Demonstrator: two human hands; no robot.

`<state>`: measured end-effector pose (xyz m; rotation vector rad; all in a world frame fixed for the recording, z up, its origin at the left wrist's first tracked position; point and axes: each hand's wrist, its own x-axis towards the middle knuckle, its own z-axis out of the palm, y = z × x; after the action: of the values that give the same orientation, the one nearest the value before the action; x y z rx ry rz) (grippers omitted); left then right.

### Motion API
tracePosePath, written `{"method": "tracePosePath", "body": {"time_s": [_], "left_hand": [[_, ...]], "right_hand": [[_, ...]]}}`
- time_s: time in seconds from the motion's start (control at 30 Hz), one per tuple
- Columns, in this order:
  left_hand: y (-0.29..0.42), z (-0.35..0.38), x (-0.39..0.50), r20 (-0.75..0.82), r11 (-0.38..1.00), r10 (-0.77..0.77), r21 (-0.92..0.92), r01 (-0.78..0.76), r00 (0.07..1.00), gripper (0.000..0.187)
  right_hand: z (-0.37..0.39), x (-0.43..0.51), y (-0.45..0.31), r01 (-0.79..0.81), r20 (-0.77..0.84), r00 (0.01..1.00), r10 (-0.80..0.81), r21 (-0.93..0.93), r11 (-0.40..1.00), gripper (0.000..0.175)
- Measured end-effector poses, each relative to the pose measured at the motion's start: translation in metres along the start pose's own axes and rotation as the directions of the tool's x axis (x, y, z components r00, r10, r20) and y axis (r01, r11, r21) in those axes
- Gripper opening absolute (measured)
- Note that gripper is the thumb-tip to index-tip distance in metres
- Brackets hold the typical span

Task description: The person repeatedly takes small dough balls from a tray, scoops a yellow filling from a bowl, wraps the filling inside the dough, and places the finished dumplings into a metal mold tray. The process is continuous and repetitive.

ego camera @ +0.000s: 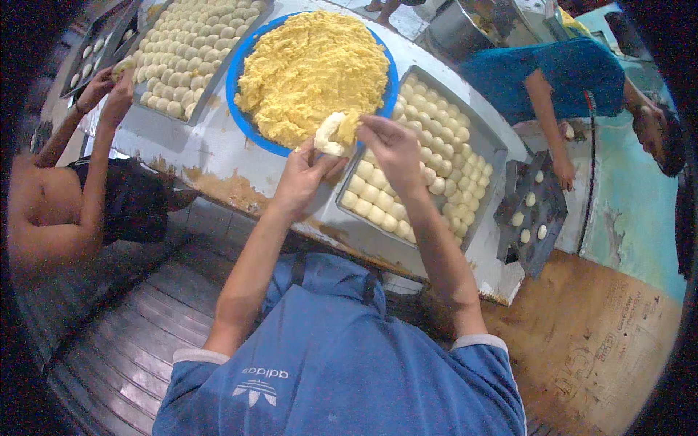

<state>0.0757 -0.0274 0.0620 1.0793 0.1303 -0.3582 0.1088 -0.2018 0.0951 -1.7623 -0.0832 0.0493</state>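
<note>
My left hand (305, 177) holds a flattened piece of pale dough (328, 135) by its lower edge. A lump of yellow filling (348, 129) lies against that dough, and the fingers of my right hand (390, 147) pinch its right side. Whether a tool is in the right fingers I cannot tell. Both hands are over the near right rim of a blue basin (231, 98) heaped with yellow filling (313, 71). Below and beside my right hand, a metal tray (491, 143) carries rows of round dough balls (376, 195).
A second tray of dough balls (191, 49) lies left of the basin. At the left, a person's hands (112, 92) work near dark baking trays (92, 60). Another person in teal (540, 82) reaches toward a dark tray with dough pieces (531, 212). A metal pot (458, 30) stands behind.
</note>
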Motion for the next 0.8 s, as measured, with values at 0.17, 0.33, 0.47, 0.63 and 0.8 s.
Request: {"method": "tracePosePath", "body": {"time_s": [0.17, 0.33, 0.47, 0.63, 0.8], "left_hand": [[-0.012, 0.016, 0.003, -0.009, 0.996, 0.022, 0.09, -0.021, 1.0, 0.039], [-0.037, 0.042, 0.007, 0.104, 0.999, -0.027, 0.043, 0.023, 0.994, 0.041], [-0.066, 0.077, -0.001, 0.112, 0.986, -0.147, -0.066, 0.155, 0.983, 0.035], [-0.098, 0.131, -0.007, 0.112, 0.946, -0.19, -0.246, 0.213, 0.975, 0.031], [-0.141, 0.202, -0.022, 0.148, 0.96, -0.264, -0.052, 0.274, 0.953, 0.03]], "right_hand": [[0.008, -0.037, 0.0, 0.373, 0.057, 0.905, -0.422, -0.584, 0.721, 0.03], [-0.028, -0.069, 0.002, 0.079, 0.107, 0.994, -0.026, -0.536, 0.841, 0.031], [-0.093, -0.087, 0.008, -0.297, -0.08, 0.942, 0.326, 0.254, 0.92, 0.03], [-0.127, -0.141, 0.032, -0.263, -0.274, 0.903, 0.33, 0.251, 0.931, 0.041], [-0.161, -0.19, 0.062, -0.231, -0.429, 0.885, 0.18, -0.069, 0.971, 0.045]]}}
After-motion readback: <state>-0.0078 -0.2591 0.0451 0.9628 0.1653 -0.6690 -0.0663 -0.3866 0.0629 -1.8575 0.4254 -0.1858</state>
